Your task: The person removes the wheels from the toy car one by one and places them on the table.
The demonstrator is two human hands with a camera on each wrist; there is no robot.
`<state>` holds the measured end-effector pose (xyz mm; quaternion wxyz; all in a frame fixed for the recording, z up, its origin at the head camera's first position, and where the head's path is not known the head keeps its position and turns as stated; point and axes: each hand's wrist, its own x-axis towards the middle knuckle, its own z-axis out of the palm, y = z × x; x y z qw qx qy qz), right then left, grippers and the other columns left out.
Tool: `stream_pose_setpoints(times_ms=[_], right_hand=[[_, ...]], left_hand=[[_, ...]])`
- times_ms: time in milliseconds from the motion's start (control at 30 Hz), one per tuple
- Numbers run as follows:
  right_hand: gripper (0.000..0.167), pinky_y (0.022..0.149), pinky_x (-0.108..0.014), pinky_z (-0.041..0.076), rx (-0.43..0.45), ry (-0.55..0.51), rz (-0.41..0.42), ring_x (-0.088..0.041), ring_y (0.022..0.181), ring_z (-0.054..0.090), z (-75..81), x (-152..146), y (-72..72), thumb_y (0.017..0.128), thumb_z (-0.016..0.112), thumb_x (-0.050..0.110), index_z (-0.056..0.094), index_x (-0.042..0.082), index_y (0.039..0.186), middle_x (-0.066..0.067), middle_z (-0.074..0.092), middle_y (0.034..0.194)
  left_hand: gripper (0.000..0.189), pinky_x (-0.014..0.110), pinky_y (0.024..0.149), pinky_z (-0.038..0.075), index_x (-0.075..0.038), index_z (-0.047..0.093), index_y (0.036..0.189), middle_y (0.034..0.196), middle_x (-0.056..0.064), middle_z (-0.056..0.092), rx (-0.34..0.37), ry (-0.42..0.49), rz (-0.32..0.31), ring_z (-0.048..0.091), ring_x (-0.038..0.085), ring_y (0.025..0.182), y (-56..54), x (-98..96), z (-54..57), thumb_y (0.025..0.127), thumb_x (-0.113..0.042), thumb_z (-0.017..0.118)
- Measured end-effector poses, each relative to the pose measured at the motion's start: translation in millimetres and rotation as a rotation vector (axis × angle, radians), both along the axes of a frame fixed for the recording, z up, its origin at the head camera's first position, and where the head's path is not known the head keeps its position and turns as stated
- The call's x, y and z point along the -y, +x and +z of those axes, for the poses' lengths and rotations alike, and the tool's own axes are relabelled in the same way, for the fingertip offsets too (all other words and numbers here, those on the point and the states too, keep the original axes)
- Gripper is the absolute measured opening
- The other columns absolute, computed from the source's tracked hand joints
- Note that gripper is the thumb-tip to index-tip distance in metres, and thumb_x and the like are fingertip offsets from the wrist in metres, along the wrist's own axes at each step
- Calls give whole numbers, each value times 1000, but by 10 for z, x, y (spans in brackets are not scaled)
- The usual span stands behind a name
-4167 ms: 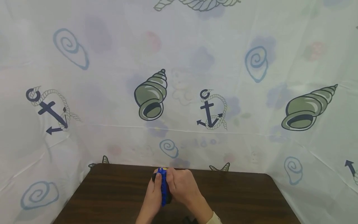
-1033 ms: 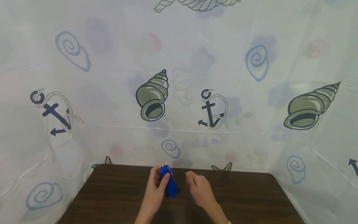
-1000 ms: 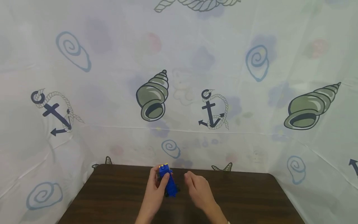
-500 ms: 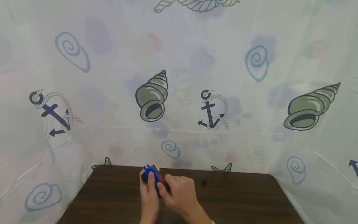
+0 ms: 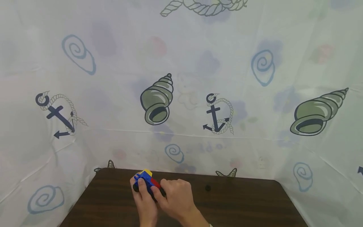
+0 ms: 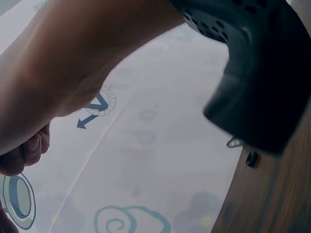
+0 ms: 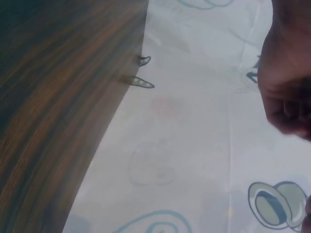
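A small toy vehicle (image 5: pixel 146 177), blue with a yellow end, a red side and black wheels, is held above the table between both hands. My left hand (image 5: pixel 146 201) grips its far end, thumb along the top. At the near end, my right hand (image 5: pixel 179 197) pinches the toy between thumb and curled fingers, by a dark part that the fingers partly cover. A small black wheel-like piece (image 5: pixel 208 188) lies on the table, right of the hands; the left wrist view shows this black piece (image 6: pixel 251 159) too. Neither wrist view shows the toy clearly.
The dark wood-grain table (image 5: pixel 241 205) spreads beneath the hands. Behind and beside it hangs a pale cloth (image 5: pixel 187 119) printed with shells and anchors. A dark perforated band (image 6: pixel 262 87) fills the upper right of the left wrist view.
A second ago the right hand was apart from the toy; now it grips it. The toy has tilted and shifted left with both hands. The black piece has come into sight on the table.
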<state>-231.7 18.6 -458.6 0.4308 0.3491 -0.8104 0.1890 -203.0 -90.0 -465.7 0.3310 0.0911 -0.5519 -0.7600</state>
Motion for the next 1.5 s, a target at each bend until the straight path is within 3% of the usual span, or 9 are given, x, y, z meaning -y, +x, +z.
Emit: stream_pose_setpoints(times_ms=[100,367,533,633,800,967,1167,1500], right_hand=[[52,49,-13,8,-43,45,25,4,48,14,36,-48,-31,113,49,45,43,24,66,15,31,51],[55,48,-16,9,-120,144,33,0,43,23,102,-111,-88,117,36,36,45,23,64,15,36,48],[56,46,-17,13,-133,140,42,-1,40,28,66,-130,-105,117,32,32,43,21,64,13,36,47],[56,46,-17,12,-134,125,52,0,41,24,33,-152,-115,117,30,31,41,20,64,13,34,47],[52,45,-16,14,-104,108,61,2,42,24,-28,-184,-125,116,33,27,42,20,65,14,35,48],[43,45,-15,17,13,80,66,2,43,28,-101,-198,-117,112,47,21,46,19,69,13,39,50],[40,46,-12,14,81,36,64,6,48,21,-184,-211,-116,108,54,17,47,19,69,13,38,50],[42,46,-11,11,96,-19,26,7,49,16,-200,-190,-103,106,57,14,44,18,66,12,34,50]], left_hand=[[33,25,63,54,-18,51,134,109,4,59,30,-38,-7,61,13,81,-1,4,1,119,-40,32],[45,27,65,54,-9,46,140,109,6,56,36,-160,-120,61,15,81,-17,86,-8,119,-39,19],[45,28,65,55,-10,44,142,114,6,56,62,-216,-159,62,15,83,-4,109,-24,119,-40,18],[45,28,66,55,-9,44,144,115,6,57,66,-238,-165,63,14,83,-5,93,-38,120,-37,19],[41,28,67,56,-9,43,146,116,12,57,77,-275,-176,63,13,83,-12,64,-56,120,-33,21],[39,28,71,55,-11,42,146,118,18,59,116,-329,-184,63,13,88,-28,63,-57,120,-33,24],[37,29,72,56,-13,42,144,113,14,61,148,-353,-206,64,14,88,-72,50,-108,120,-34,24],[45,29,73,57,-13,39,148,117,17,59,186,-273,-234,64,15,91,-107,41,-158,119,-42,20]])
